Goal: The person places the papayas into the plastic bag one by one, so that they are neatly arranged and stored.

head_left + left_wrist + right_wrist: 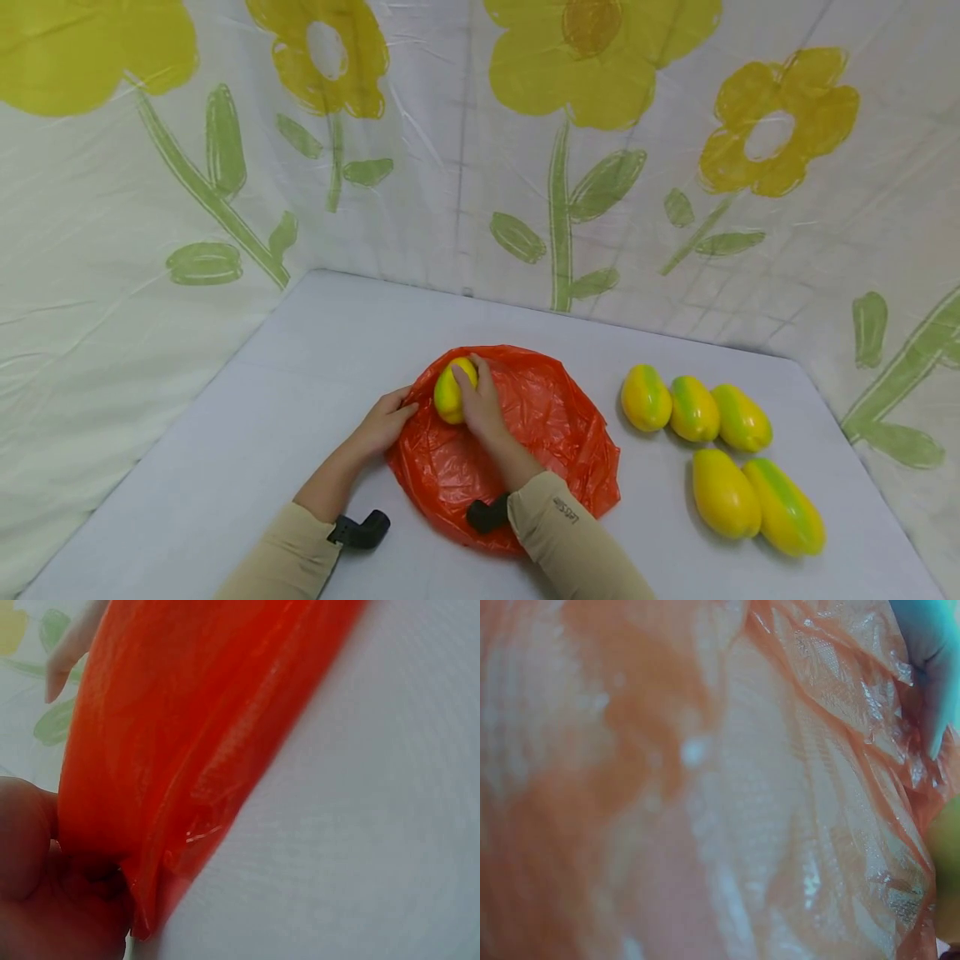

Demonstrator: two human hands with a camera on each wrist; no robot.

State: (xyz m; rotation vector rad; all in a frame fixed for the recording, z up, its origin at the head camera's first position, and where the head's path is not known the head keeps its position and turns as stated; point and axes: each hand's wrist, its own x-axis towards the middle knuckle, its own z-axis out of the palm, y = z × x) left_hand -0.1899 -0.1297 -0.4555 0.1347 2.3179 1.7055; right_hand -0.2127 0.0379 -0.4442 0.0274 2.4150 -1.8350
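Note:
A red plastic bag (540,387) lies spread in a wide round on the white table, its mouth facing up. My left hand (385,423) pinches its left rim; the left wrist view shows the thumb and curled fingers (82,896) at the bunched film (172,750). My right hand (482,400) grips a yellow-green, papaya-like fruit (448,396) over the bag's left part, close to the left fingertips. In the right wrist view, crinkled film (817,787) covers most of the picture, with a blurred piece of the fruit (946,862) at the right edge.
Several more such fruits lie to the bag's right: a back row with one fruit (647,398) nearest the bag, and a front pair including a plain yellow one (725,493). A flower-printed curtain (420,167) hangs behind the table (300,350).

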